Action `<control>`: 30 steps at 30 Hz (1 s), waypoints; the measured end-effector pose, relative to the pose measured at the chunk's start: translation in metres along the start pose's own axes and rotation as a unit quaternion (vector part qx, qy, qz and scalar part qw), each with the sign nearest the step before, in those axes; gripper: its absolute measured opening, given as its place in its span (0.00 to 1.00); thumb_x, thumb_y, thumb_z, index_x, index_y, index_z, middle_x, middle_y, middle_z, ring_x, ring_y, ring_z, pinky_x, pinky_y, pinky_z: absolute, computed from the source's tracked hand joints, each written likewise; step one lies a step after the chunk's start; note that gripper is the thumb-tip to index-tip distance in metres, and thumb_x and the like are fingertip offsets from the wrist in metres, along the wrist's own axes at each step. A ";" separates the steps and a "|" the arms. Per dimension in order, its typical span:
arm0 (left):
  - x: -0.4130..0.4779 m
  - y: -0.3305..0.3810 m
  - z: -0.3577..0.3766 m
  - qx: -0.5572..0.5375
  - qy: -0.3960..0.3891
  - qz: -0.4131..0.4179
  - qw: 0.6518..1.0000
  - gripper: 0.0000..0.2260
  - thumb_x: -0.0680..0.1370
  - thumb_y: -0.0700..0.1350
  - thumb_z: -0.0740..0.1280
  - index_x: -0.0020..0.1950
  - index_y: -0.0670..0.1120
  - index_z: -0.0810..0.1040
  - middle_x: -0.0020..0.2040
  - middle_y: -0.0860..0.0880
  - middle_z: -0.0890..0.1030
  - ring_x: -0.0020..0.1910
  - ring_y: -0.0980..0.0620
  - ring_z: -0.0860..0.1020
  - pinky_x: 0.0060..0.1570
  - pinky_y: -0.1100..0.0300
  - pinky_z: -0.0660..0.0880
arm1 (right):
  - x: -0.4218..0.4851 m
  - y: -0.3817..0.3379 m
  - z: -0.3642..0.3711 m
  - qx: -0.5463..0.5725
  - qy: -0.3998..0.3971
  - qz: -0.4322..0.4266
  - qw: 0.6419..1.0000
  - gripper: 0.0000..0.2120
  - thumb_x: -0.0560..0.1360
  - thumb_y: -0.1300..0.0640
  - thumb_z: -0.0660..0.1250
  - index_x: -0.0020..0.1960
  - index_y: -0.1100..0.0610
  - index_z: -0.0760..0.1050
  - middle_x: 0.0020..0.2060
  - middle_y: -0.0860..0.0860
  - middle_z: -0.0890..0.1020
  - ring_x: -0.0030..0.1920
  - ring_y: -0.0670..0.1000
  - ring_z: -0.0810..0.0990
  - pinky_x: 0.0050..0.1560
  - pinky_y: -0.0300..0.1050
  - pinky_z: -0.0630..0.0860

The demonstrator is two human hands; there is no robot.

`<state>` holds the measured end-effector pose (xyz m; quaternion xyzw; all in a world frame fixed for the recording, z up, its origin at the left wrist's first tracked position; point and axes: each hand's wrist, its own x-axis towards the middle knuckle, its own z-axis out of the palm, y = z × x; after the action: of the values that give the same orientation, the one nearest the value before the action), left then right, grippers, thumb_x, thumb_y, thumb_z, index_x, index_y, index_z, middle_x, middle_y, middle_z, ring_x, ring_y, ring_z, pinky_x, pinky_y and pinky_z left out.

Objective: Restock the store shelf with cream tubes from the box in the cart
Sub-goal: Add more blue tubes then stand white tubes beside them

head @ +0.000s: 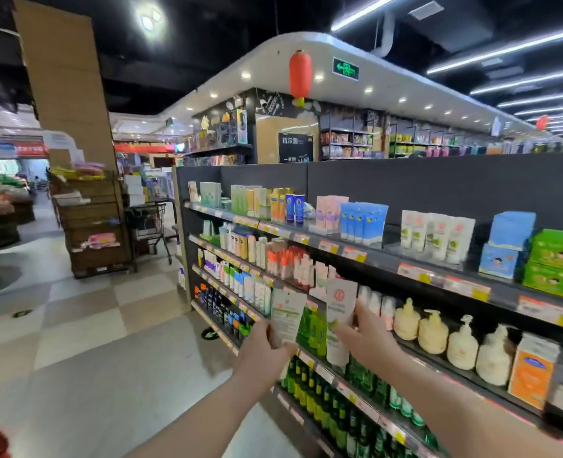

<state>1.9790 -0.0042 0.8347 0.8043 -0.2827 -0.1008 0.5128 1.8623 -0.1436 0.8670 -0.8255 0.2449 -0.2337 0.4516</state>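
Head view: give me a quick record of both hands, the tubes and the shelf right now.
left hand: grips lower end of green-label tube
right hand: grips red-logo tube mid-body
tubes: both roughly upright, side by side, in front of shelf, not yet placed
nearby: cream pump bottles right of the hands, green bottles behind the tubes

We log: shelf unit (405,180) at 3 o'clock; left tube (288,317) and right tube (339,312) side by side before it; pump bottles (462,345) at their 3 o'clock; cart (149,223) at 10.
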 end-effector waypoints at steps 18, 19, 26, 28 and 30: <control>0.212 0.038 0.117 -0.065 -0.125 0.082 0.987 0.12 0.73 0.45 0.71 0.52 0.47 0.72 0.51 0.43 0.78 0.49 0.45 0.77 0.49 0.50 0.75 | 0.160 0.065 -0.089 -0.084 0.138 0.074 0.984 0.21 0.77 0.57 0.64 0.69 0.51 0.66 0.60 0.47 0.78 0.50 0.48 0.77 0.48 0.42 0.72; 0.225 0.040 0.125 -0.074 -0.134 0.091 0.984 0.11 0.73 0.44 0.71 0.50 0.51 0.71 0.49 0.47 0.78 0.49 0.47 0.77 0.49 0.52 0.75 | 0.168 0.068 -0.094 -0.090 0.151 0.077 0.981 0.21 0.77 0.57 0.64 0.69 0.51 0.66 0.58 0.46 0.78 0.49 0.47 0.77 0.48 0.42 0.73; 0.326 0.062 0.167 -0.091 -0.187 0.159 0.965 0.14 0.73 0.44 0.71 0.55 0.50 0.71 0.49 0.56 0.78 0.48 0.56 0.76 0.49 0.60 0.71 | 0.246 0.080 -0.118 -0.084 0.252 0.103 0.958 0.17 0.76 0.59 0.66 0.64 0.52 0.69 0.53 0.46 0.78 0.52 0.47 0.76 0.50 0.40 0.70; 0.356 0.070 0.175 -0.096 -0.195 0.179 0.960 0.15 0.73 0.44 0.71 0.56 0.49 0.71 0.49 0.55 0.77 0.50 0.55 0.76 0.50 0.62 0.69 | 0.271 0.079 -0.123 -0.086 0.271 0.110 0.952 0.16 0.76 0.60 0.66 0.62 0.52 0.70 0.52 0.46 0.78 0.53 0.49 0.76 0.51 0.41 0.69; 0.381 0.075 0.183 -0.095 -0.210 0.195 0.953 0.16 0.73 0.45 0.71 0.58 0.47 0.71 0.51 0.54 0.77 0.50 0.54 0.75 0.49 0.62 0.69 | 0.291 0.080 -0.129 -0.080 0.297 0.125 0.943 0.14 0.75 0.60 0.67 0.59 0.51 0.71 0.50 0.49 0.79 0.50 0.49 0.77 0.48 0.42 0.72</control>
<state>2.1824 -0.3809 0.8667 0.6422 -0.5241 -0.1919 0.5255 1.9933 -0.4419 0.9084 -0.7148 0.4872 -0.3896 0.3161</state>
